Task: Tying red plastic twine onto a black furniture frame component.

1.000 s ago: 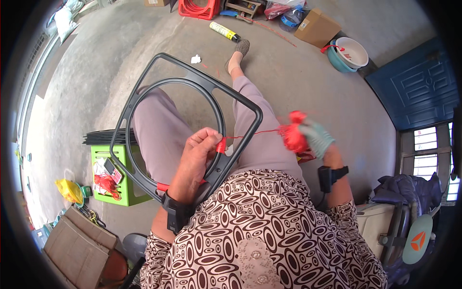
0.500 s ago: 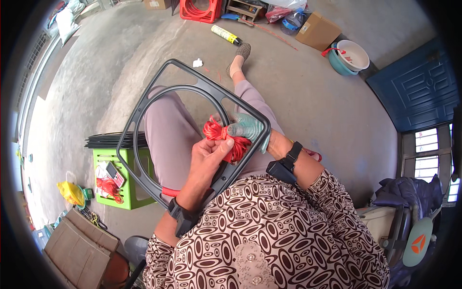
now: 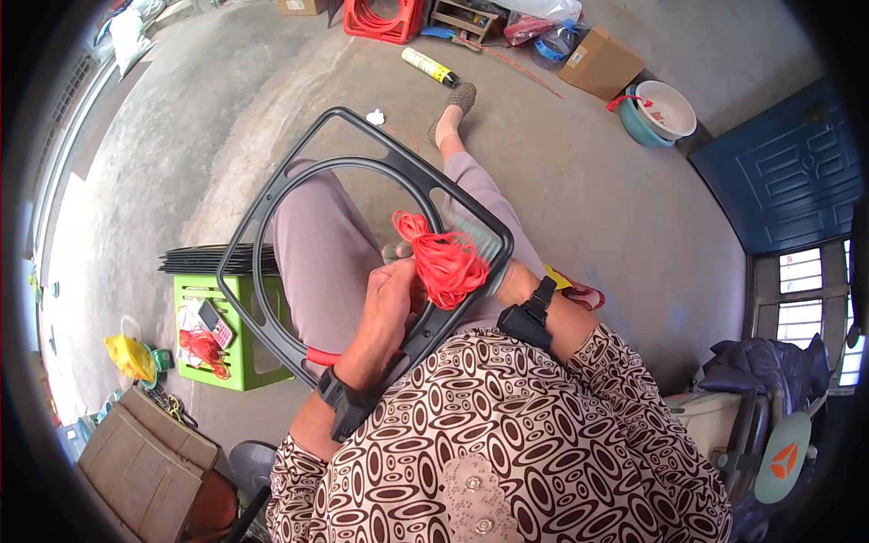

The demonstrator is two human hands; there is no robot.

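Observation:
A black plastic frame (image 3: 337,116) with rounded corners and a big round opening lies tilted across my lap. Over its right side is a bundle of red cord (image 3: 448,264), gathered near one end, with loops fanning out. My bare left hand (image 3: 393,291) has its fingers closed at the bundle's left edge; their tips are partly hidden. My right hand (image 3: 480,237), in a grey-green glove, is at the frame's right corner, partly behind the bundle. It is smeared by motion, so its grip is unclear. A short red piece (image 3: 322,357) wraps the frame's lower edge.
On my left, a green stool (image 3: 237,371) bears more red cord (image 3: 204,348), a calculator and a stack of black frames (image 3: 210,260). Flattened cardboard (image 3: 149,462) lies nearer. Ahead are a yellow canister (image 3: 429,67), a carton (image 3: 602,63) and basins (image 3: 665,110). A blue door (image 3: 778,167) stands right.
The red bundle has turned and now shows its wide fanned loops. My right thumb, which pressed on top of it, has moved off. My left fingers have shifted to its left edge.

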